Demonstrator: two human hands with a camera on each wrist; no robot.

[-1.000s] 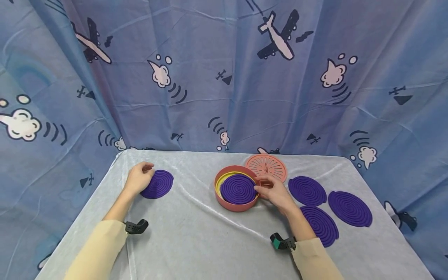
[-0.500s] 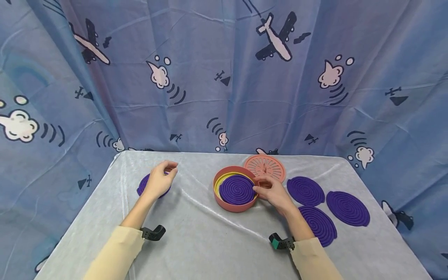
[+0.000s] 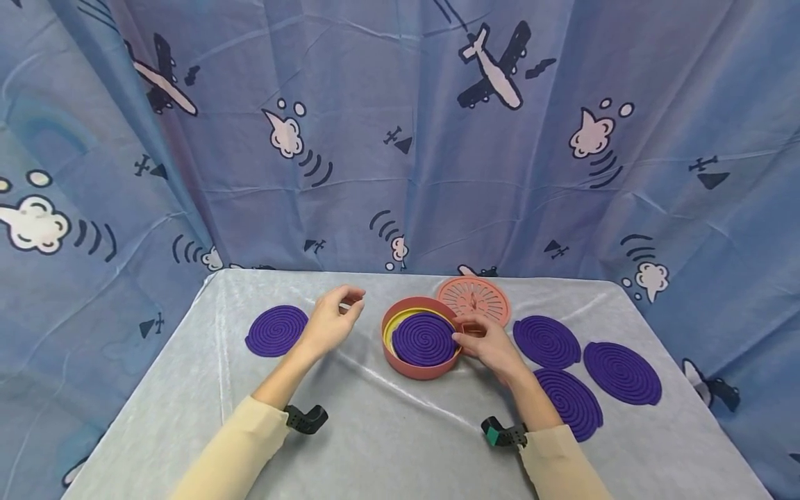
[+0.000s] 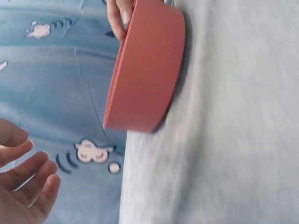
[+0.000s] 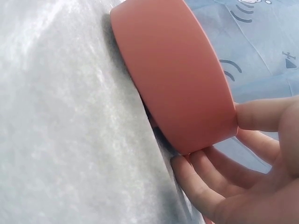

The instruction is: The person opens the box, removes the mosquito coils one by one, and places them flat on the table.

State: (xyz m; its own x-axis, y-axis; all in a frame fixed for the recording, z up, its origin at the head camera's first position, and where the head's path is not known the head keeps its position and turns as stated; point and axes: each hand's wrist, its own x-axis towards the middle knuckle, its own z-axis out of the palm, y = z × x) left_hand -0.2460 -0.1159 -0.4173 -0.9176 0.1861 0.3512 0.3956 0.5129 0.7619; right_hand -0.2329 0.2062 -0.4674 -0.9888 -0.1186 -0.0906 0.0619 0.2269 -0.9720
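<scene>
A round red container (image 3: 415, 372) stands mid-table, with a yellow ring (image 3: 390, 326) along its inner wall. Inside lies a purple spiral coaster (image 3: 425, 339). My right hand (image 3: 492, 345) grips the container's right side; in the right wrist view the thumb touches the rim and the fingers lie against the outer wall (image 5: 173, 74). My left hand (image 3: 334, 319) hovers left of the container, apart from it, fingers loosely bent and holding nothing. Another purple spiral coaster (image 3: 277, 331) lies flat at the table's left.
Behind the container lies a slotted coral lid (image 3: 490, 300), partly covered by the right hand. Purple spiral coasters (image 3: 546, 341) (image 3: 622, 373) (image 3: 567, 403) lie at the right, one partly under the right forearm. A patterned blue curtain (image 3: 350, 139) hangs beyond the table's far edge.
My left hand has moved right, away from the left coaster and towards the container, uncovering that coaster. The right hand has stayed at the container, which has not moved.
</scene>
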